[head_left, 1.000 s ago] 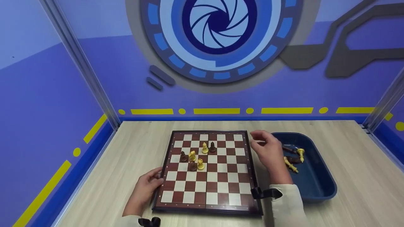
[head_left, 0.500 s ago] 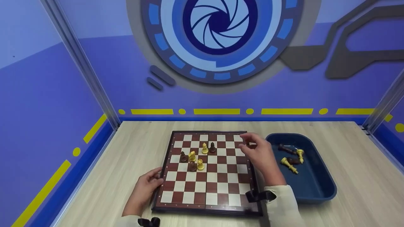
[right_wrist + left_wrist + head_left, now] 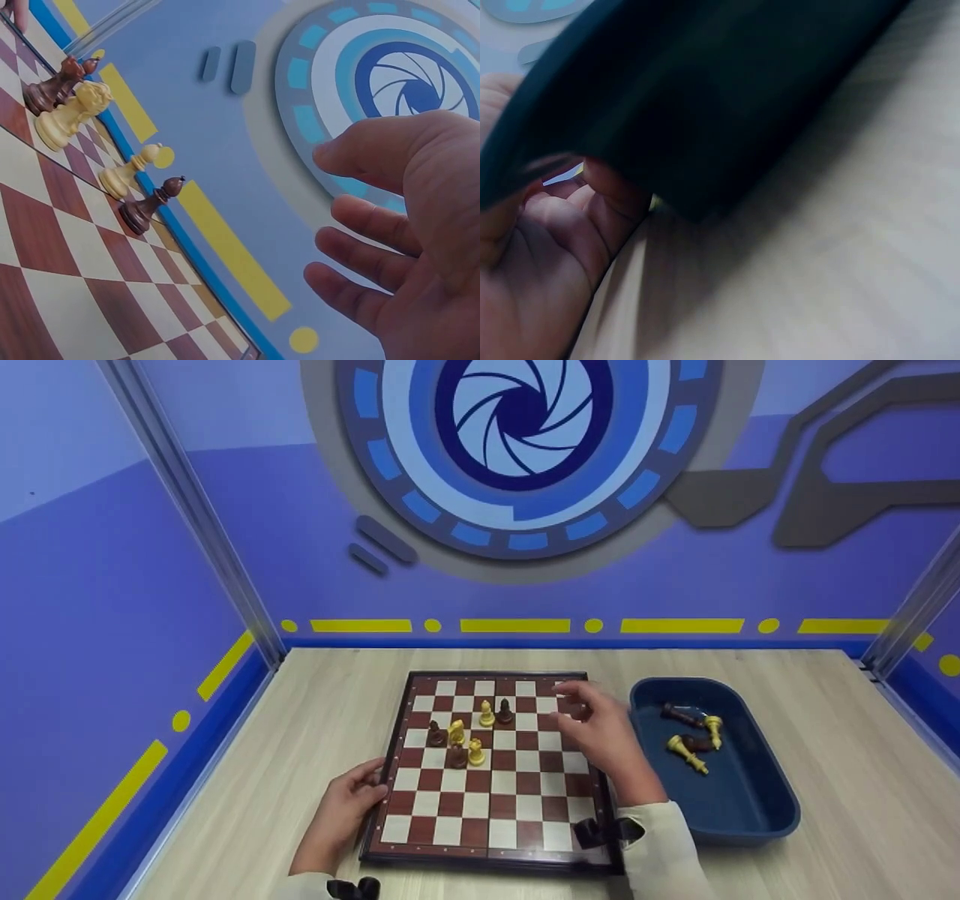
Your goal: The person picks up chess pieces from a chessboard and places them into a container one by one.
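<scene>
A brown-and-white chessboard (image 3: 504,802) lies on the table, bearing several upright chess pieces. At its left edge, my left hand (image 3: 343,808) grips the frame, and in the left wrist view fingers (image 3: 611,187) curl at the board's dark side. My right hand (image 3: 600,733) hovers over the board's right part; its thumb and fingers stand apart with nothing between them. Nearest it is a dark bishop (image 3: 505,711), beside a cream bishop (image 3: 486,712). To the left stand a cream knight (image 3: 457,731), a cream piece (image 3: 475,751) and two dark pieces (image 3: 436,733).
Right of the board sits a navy tray (image 3: 757,802). Several pieces lie on their sides in it, including a cream one (image 3: 688,754) and a dark one (image 3: 681,714). A patterned blue wall (image 3: 525,592) rises behind the wooden table (image 3: 337,682).
My right hand has moved left, from between board and tray to above the board's right columns. The left hand keeps its grip on the edge, and the pieces stand where they were.
</scene>
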`<state>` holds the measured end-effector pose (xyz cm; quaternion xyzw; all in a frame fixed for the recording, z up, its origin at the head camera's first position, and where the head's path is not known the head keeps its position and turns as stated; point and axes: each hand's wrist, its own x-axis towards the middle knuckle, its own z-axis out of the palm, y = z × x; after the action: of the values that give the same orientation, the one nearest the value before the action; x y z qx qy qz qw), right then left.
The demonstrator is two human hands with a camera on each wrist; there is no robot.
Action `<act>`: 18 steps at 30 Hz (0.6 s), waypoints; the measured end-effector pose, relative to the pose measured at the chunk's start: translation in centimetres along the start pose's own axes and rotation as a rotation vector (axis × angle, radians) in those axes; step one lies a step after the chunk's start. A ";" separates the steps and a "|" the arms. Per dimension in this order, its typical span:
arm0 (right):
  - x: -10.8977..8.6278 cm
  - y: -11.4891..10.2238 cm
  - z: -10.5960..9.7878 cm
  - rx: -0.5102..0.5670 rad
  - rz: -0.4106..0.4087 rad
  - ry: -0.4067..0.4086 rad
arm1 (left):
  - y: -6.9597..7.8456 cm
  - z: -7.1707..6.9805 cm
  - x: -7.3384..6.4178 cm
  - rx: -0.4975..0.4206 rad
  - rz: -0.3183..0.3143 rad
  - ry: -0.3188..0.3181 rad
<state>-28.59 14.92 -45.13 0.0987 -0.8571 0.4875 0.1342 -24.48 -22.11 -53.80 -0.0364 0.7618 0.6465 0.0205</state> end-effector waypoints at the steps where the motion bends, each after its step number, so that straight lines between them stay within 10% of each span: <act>1: 0.0 -0.1 0.1 0.001 0.001 -0.009 | 0.0 0.0 0.0 0.001 0.003 -0.003; 18: -0.3 -0.4 1.4 0.011 -0.046 -0.052 | 0.0 -0.4 0.1 0.015 0.020 -0.033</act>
<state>-28.38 13.50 -45.62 0.1316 -0.8551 0.4863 0.1225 -24.57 -22.52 -53.77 -0.0180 0.7666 0.6413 0.0266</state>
